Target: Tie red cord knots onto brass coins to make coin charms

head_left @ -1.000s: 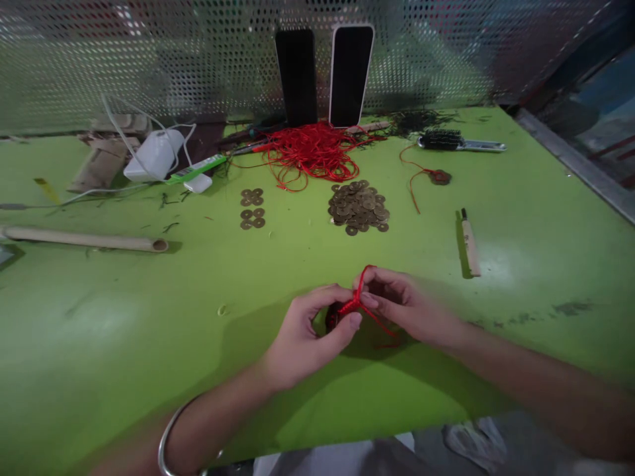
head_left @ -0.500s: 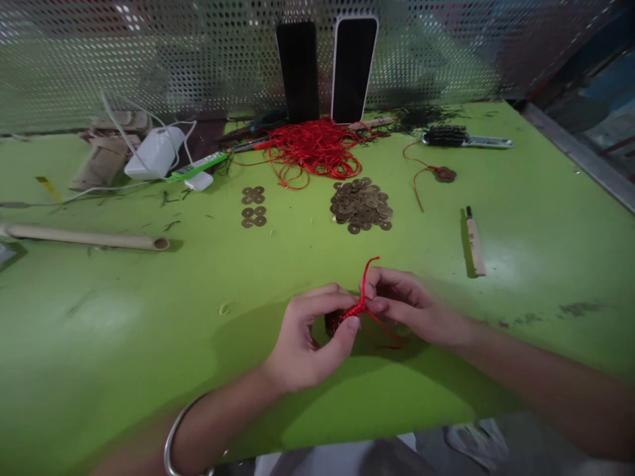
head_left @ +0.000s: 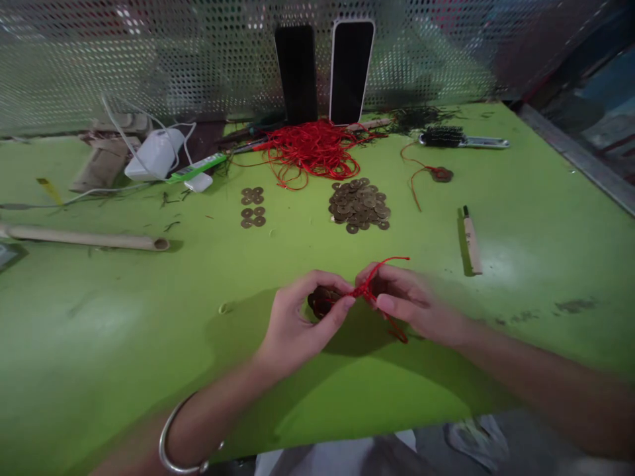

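Note:
My left hand (head_left: pixel 302 324) pinches a knotted red cord (head_left: pixel 361 291) between thumb and fingertips. From that cord a cluster of dark coins (head_left: pixel 322 301) hangs inside the curl of the left hand, partly hidden by it. My right hand (head_left: pixel 404 301) is at the cord's other end, its index finger behind the knot and its thumb against a strand. One loose cord end sticks out up and right over the right hand; another droops below the thumb. A pile of brass-coloured holed coins (head_left: pixel 360 205) lies beyond the hands, with two small groups of coins (head_left: pixel 253 217) to its left.
A heap of red cord (head_left: pixel 317 152) lies before two upright phones (head_left: pixel 351 73). To the right are a hairbrush (head_left: pixel 446 137), a corded coin cluster (head_left: pixel 441 174) and a wooden-handled tool (head_left: pixel 472 241). Leftward are a bamboo tube (head_left: pixel 89 237) and a white charger (head_left: pixel 156 153).
The coin cluster and left hand have shifted slightly left and up. The upper cord end, upright before, now leans right over my right hand, whose thumb has moved away from the knot.

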The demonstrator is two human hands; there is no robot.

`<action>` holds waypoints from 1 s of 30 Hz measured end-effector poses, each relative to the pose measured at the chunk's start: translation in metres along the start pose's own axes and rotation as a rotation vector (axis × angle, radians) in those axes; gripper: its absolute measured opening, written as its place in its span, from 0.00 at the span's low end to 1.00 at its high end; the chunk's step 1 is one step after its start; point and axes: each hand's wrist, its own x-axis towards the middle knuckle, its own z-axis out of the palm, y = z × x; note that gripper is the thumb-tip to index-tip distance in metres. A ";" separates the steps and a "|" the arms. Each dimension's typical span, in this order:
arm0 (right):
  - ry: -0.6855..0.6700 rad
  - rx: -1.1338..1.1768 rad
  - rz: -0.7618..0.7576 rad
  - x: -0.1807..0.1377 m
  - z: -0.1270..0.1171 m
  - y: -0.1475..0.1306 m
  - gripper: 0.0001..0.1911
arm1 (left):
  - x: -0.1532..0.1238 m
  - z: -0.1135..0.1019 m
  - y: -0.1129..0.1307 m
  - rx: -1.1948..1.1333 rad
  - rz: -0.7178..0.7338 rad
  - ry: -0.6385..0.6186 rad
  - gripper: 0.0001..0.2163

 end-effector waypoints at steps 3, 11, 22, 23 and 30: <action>0.032 -0.061 0.016 -0.001 0.002 0.000 0.12 | 0.002 0.001 0.002 0.074 0.021 0.011 0.04; -0.005 0.099 0.102 -0.003 0.002 0.005 0.15 | 0.003 0.000 0.004 0.155 0.050 0.042 0.08; -0.050 0.130 0.127 -0.003 0.003 0.005 0.16 | 0.002 -0.002 0.003 0.198 0.161 0.013 0.06; -0.052 0.138 0.118 -0.003 0.003 0.004 0.16 | 0.003 -0.002 0.003 0.199 0.171 0.006 0.06; -0.056 0.107 0.123 -0.003 0.004 0.003 0.15 | 0.005 -0.002 0.004 0.171 0.194 -0.034 0.07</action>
